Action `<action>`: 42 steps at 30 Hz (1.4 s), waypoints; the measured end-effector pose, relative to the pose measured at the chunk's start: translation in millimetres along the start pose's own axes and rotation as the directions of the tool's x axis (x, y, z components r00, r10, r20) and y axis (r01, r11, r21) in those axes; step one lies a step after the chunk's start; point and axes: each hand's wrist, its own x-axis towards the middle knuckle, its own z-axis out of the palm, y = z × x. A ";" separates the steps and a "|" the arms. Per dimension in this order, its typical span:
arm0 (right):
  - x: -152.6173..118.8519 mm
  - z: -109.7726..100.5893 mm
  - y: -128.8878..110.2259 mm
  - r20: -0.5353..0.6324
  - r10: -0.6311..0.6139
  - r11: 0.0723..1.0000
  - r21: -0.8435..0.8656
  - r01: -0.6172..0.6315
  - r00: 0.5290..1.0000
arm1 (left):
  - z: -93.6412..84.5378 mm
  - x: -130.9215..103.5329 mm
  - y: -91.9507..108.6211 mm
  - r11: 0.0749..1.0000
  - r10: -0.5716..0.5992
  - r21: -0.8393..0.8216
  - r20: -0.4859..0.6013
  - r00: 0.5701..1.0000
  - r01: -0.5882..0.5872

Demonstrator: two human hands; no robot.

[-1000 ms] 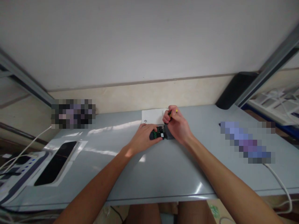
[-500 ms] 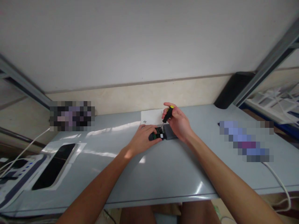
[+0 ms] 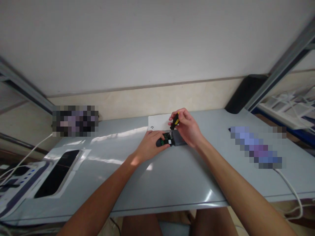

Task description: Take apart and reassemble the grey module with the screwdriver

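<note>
My left hand (image 3: 150,143) grips a small dark device with a green circuit board (image 3: 166,141) showing, its fingers over the top edge and the thumb below. In my right hand (image 3: 188,126) is a black and yellow screwdriver (image 3: 175,121), tilted, its tip pointing down at the device. A grey box (image 3: 179,138) lies against the device's right side, partly under my right hand. Behind both hands lies a white sheet (image 3: 157,122) with several small dark dots at its lower left. Whether the tip touches the board cannot be made out.
A black phone-like slab (image 3: 57,173) lies on white paper at the left, beside a white power strip (image 3: 27,183) with cables. A black cylinder (image 3: 246,94) stands at the back right. Blurred items lie at both sides of the grey table (image 3: 159,183).
The screwdriver handle has turned in my right hand, and its fingers have shifted around it. My left hand and the device are nearly still.
</note>
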 end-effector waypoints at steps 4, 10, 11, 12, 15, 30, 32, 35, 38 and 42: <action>1.6 -6.0 -1.9 0.038 0.030 0.998 -0.059 -0.028 0.999 | 1.4 -0.4 -0.9 1.000 -0.011 -0.010 -0.006 1.000 0.011; 1.9 7.4 1.1 0.006 0.047 0.995 0.084 -0.047 0.999 | 3.6 -0.9 -3.3 1.000 -0.018 0.013 -0.008 1.000 0.018; 1.6 10.7 1.9 -0.012 0.047 0.994 0.096 -0.046 0.999 | 3.4 -0.8 -3.0 1.000 -0.020 0.013 -0.006 1.000 0.020; 1.3 13.6 2.8 -0.031 0.045 0.994 0.101 -0.041 0.999 | 3.0 -0.6 -2.6 1.000 -0.020 0.015 -0.003 1.000 0.020; 0.8 17.6 5.4 -0.065 0.002 0.997 0.078 0.003 0.998 | 0.8 -0.2 -0.2 1.000 -0.011 0.020 0.011 1.000 0.011; 1.2 10.7 9.1 -0.024 0.009 0.999 0.031 -0.008 1.000 | 2.6 -0.4 -2.6 1.000 -0.013 0.011 0.004 1.000 0.013; 1.8 13.6 10.4 -0.038 0.013 0.998 0.064 -0.011 0.999 | 2.6 -0.3 -2.8 1.000 -0.015 0.010 0.010 1.000 0.014; 1.9 17.1 11.4 -0.043 0.030 0.994 0.109 -0.025 0.999 | 1.8 -0.2 -1.8 1.000 -0.013 -0.002 0.006 1.000 0.013; 1.4 18.9 11.0 -0.047 0.018 0.994 0.107 -0.013 0.999 | 0.7 0.1 -0.2 1.000 -0.014 -0.004 0.005 1.000 0.014; 1.1 18.6 9.1 -0.063 -0.010 0.997 0.069 0.014 0.998 | -0.4 0.2 1.1 1.000 -0.015 0.005 0.013 1.000 0.015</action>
